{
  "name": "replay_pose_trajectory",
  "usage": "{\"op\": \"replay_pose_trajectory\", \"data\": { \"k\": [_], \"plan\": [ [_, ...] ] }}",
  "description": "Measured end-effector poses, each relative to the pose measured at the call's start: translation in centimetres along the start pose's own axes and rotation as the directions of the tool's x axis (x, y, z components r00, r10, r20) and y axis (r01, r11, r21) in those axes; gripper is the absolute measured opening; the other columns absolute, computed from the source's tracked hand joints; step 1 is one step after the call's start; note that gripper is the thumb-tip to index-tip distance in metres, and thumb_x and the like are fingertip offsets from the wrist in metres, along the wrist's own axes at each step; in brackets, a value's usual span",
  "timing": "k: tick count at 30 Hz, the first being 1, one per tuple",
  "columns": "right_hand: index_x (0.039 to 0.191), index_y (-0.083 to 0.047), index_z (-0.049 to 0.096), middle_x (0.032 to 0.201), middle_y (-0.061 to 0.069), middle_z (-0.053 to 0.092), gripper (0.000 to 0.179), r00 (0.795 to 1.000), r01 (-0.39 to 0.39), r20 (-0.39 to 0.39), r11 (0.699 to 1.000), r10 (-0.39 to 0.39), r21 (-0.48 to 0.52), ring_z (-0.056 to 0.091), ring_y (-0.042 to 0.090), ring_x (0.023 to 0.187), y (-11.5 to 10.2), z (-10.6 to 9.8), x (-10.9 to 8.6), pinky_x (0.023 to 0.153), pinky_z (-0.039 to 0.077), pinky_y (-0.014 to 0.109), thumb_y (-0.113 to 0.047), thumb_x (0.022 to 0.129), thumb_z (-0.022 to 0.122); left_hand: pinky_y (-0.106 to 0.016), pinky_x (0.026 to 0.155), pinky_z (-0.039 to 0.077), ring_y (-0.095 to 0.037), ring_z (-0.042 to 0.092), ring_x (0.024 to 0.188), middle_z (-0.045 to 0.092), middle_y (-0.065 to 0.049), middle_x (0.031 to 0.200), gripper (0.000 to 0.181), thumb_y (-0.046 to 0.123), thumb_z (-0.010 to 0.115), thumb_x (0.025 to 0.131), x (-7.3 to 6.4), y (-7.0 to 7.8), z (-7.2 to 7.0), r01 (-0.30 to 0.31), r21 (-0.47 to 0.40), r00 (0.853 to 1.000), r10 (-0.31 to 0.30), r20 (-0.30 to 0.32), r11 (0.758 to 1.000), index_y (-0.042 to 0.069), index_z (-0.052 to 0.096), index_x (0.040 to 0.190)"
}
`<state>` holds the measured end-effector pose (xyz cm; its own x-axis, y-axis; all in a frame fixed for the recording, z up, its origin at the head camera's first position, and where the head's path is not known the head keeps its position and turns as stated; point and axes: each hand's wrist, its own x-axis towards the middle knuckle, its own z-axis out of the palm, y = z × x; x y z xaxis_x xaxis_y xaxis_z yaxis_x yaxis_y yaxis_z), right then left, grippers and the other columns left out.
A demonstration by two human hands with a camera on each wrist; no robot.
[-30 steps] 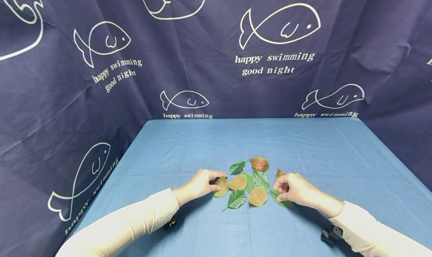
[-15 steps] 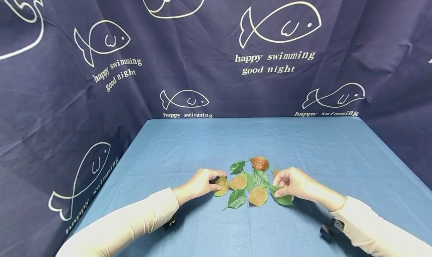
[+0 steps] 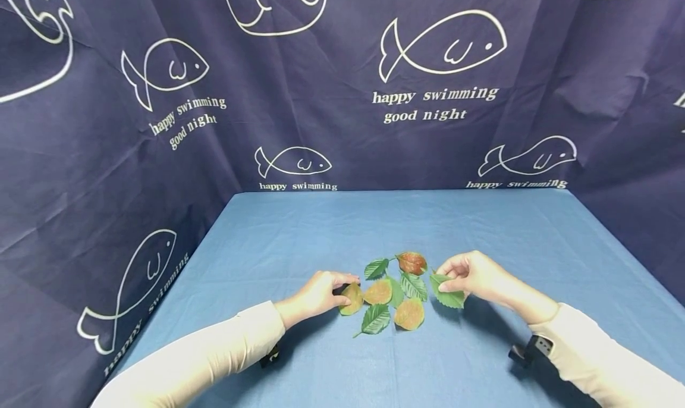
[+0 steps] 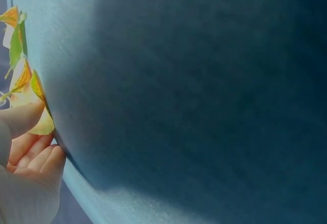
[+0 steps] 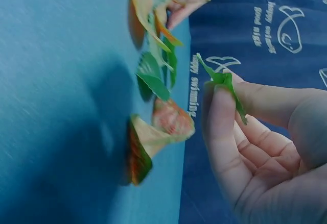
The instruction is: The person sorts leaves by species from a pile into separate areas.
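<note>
On the left side of a leaf cluster, my left hand point(image 3: 320, 292) pinches a yellow-orange leaf point(image 3: 351, 300) between thumb and fingers. The left wrist view shows that leaf point(image 4: 43, 124) under the thumb. To the right of the cluster, my right hand point(image 3: 484, 280) holds a toothed green leaf point(image 3: 448, 292) by its upper edge. Seen from the right wrist, this green leaf point(image 5: 228, 88) is gripped between thumb and forefinger, raised off the cloth. Between the hands lie a red-brown leaf point(image 3: 412, 262), a pale orange leaf point(image 3: 409, 314) and a dark green leaf point(image 3: 376, 319).
More leaves complete the cluster, among them an orange leaf point(image 3: 378, 291), a veined green leaf point(image 3: 414, 286) and a small green leaf point(image 3: 376, 268). Blue cloth point(image 3: 321, 229) covers the table. Dark blue curtains point(image 3: 342, 116) with fish drawings stand behind and at the sides.
My right hand has lifted the green leaf and shifted slightly away from me. The brown leaf tip once visible beyond its fingers is now hidden. My left hand stays in place.
</note>
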<state>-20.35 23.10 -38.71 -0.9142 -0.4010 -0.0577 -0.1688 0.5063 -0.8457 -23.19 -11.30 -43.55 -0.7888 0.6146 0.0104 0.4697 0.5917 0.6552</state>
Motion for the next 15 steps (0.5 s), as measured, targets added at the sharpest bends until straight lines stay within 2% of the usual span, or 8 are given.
{"op": "replay_pose_trajectory", "data": {
  "k": [4, 8, 15],
  "plan": [
    [0.11, 0.013, 0.064, 0.084, 0.014, 0.072, 0.035, 1.0, -0.006, 0.017, 0.995, 0.005, 0.1, 0.065, 0.006, 0.065, 0.4, -1.1, 0.4, 0.056, 0.058, 0.029, -0.007, 0.083, 0.074, -0.035, 0.103, 0.049, -0.028, 0.058, 0.124, 0.061, -0.012, 0.134, 0.044, 0.004, 0.071, 0.086, 0.1, -0.1, 0.0, -0.001, -0.013, 1.0, 0.001, 0.002, 1.0, 0.005, 0.063, 0.129],
    [0.118, 0.017, 0.058, 0.091, 0.016, 0.073, 0.041, 1.0, -0.016, 0.019, 0.985, 0.013, 0.172, 0.067, 0.006, 0.071, 0.9, -1.9, 0.9, 0.063, 0.06, 0.029, -0.004, 0.085, 0.07, -0.037, 0.103, 0.049, -0.028, 0.057, 0.124, 0.061, -0.012, 0.134, 0.044, 0.003, 0.071, 0.086, 0.1, 0.0, 0.0, 0.005, -0.018, 1.0, -0.005, 0.005, 1.0, 0.004, 0.063, 0.129],
    [0.122, 0.02, 0.053, 0.092, 0.012, 0.072, 0.046, 1.0, 0.009, -0.026, 0.982, -0.005, 0.187, 0.066, 0.006, 0.076, 1.5, -2.4, 1.5, 0.071, 0.059, 0.025, 0.0, 0.083, 0.069, -0.036, 0.103, 0.049, -0.029, 0.058, 0.124, 0.061, -0.012, 0.134, 0.044, 0.004, 0.072, 0.085, 0.1, 0.1, 0.0, 0.019, -0.015, 1.0, -0.019, 0.001, 1.0, 0.006, 0.064, 0.128]
  ]
}}
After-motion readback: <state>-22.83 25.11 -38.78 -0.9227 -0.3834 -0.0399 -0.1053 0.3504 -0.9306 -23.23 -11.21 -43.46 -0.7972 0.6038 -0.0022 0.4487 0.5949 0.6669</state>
